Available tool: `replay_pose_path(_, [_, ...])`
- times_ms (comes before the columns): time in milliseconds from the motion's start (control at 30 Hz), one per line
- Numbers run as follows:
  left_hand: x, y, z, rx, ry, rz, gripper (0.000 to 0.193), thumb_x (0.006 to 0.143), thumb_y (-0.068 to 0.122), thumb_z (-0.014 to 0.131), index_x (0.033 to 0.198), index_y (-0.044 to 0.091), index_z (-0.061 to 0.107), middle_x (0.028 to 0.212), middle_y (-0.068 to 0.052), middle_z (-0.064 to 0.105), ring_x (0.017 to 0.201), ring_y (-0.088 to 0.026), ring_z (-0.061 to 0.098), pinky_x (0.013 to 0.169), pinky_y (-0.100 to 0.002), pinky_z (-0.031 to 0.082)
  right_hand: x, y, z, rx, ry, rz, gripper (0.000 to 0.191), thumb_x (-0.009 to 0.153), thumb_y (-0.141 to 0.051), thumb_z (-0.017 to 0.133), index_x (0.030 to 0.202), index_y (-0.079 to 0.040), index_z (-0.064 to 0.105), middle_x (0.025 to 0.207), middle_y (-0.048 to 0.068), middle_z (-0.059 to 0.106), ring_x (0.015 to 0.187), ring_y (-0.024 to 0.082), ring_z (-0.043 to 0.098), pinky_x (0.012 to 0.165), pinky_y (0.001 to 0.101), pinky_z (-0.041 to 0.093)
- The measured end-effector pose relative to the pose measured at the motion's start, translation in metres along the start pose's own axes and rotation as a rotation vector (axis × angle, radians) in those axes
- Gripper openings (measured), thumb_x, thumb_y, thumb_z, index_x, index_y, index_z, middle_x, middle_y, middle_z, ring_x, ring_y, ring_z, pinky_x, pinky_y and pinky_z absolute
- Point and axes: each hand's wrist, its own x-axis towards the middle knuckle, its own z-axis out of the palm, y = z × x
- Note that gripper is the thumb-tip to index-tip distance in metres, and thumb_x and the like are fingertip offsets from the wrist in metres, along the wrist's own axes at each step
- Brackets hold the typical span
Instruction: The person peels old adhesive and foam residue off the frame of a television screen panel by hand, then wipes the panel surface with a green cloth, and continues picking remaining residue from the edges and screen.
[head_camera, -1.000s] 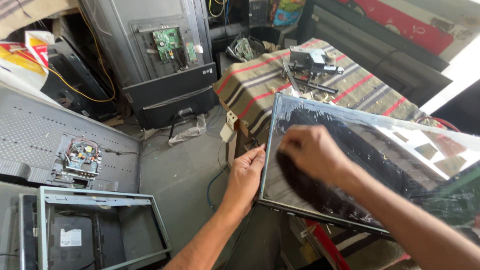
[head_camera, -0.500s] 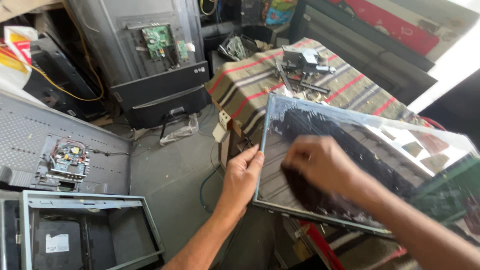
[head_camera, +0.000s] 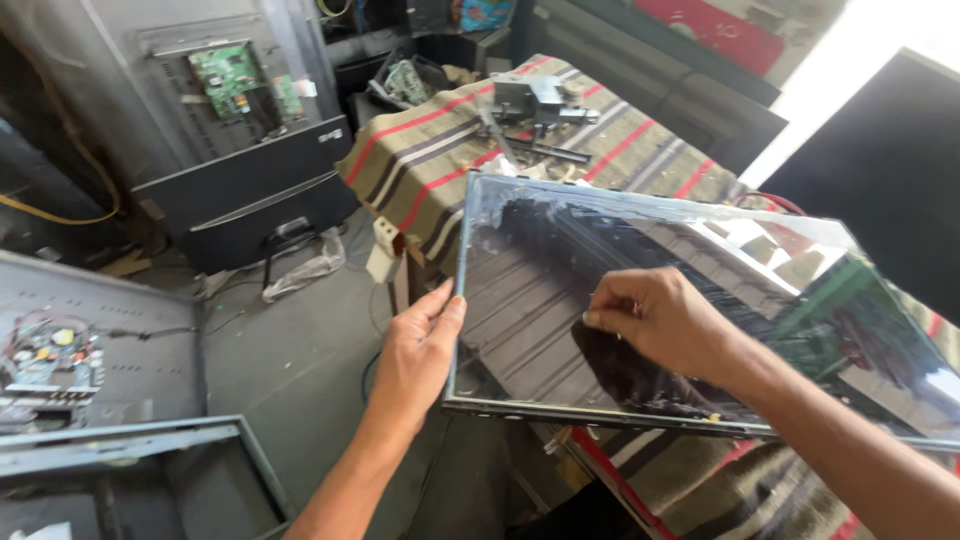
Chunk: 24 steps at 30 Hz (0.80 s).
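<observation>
A large glossy display panel (head_camera: 560, 270) lies tilted over a table covered with a striped cloth (head_camera: 420, 160). Its surface mirrors the surroundings. My left hand (head_camera: 420, 345) presses flat against the panel's left edge, fingers together and pointing up. My right hand (head_camera: 655, 318) rests on the middle of the panel with fingertips pinched together on the surface; whether anything thin is held between them cannot be seen.
A television back with a green circuit board (head_camera: 235, 75) leans at the far left. An opened grey chassis with a small board (head_camera: 45, 355) lies at the left. A metal frame (head_camera: 150, 440) lies on the concrete floor. Tools (head_camera: 530, 100) sit on the cloth.
My view has shifted left and closer. My right hand has slid down and to the right across the panel. My left hand stays on the panel's left edge.
</observation>
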Motion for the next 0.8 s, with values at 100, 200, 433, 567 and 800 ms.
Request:
replay_pose_path(100, [0.001,0.005,-0.002,0.09,-0.006,-0.121,0.046,0.097,0.025,0.062,0.139,0.007,0.066,0.066,0.005,0.05,0.058,-0.005,0.037,0.05,-0.026,0.032,-0.011,-0.004,-0.003,0.062,-0.03,-0.107,0.005,0.082,-0.009,0.075,0.084,-0.004,0.076,0.077,0.004,0.075,0.069,0.012,0.071,0.06,0.0314,0.058])
replay_pose_path(200, [0.003,0.007,-0.001,0.019,-0.001,-0.119,0.045,0.098,0.023,0.06,0.139,0.005,0.066,0.068,0.006,0.047,0.058,-0.004,0.036,0.05,-0.025,0.031,-0.027,-0.006,0.002,0.098,-0.188,-0.275,0.007,0.083,-0.008,0.076,0.085,-0.002,0.073,0.075,0.006,0.074,0.067,0.016,0.072,0.06,0.033,0.056])
replay_pose_path(433, [0.001,0.007,0.001,-0.056,0.031,-0.106,0.042,0.099,0.02,0.06,0.136,0.003,0.068,0.073,0.011,0.05,0.063,0.0,0.039,0.054,-0.02,0.032,-0.025,-0.008,0.0,0.105,-0.202,-0.267,0.007,0.084,-0.007,0.075,0.085,-0.001,0.071,0.075,0.008,0.073,0.07,0.021,0.073,0.062,0.0345,0.056])
replay_pose_path(567, [0.001,0.008,0.002,-0.058,0.048,-0.121,0.04,0.098,0.02,0.06,0.133,0.002,0.07,0.072,0.011,0.048,0.061,-0.001,0.037,0.052,-0.021,0.03,-0.032,-0.008,-0.003,0.13,-0.259,-0.336,0.007,0.085,-0.007,0.075,0.086,-0.002,0.07,0.077,0.007,0.074,0.073,0.021,0.075,0.064,0.0342,0.057])
replay_pose_path(800, [0.005,0.008,0.001,-0.06,0.034,-0.114,0.04,0.099,0.02,0.06,0.135,0.004,0.068,0.07,0.012,0.046,0.061,0.0,0.036,0.053,-0.02,0.03,-0.022,-0.006,-0.006,0.081,-0.241,-0.506,0.003,0.085,-0.003,0.071,0.087,-0.002,0.069,0.081,0.009,0.071,0.077,0.025,0.073,0.069,0.0366,0.056])
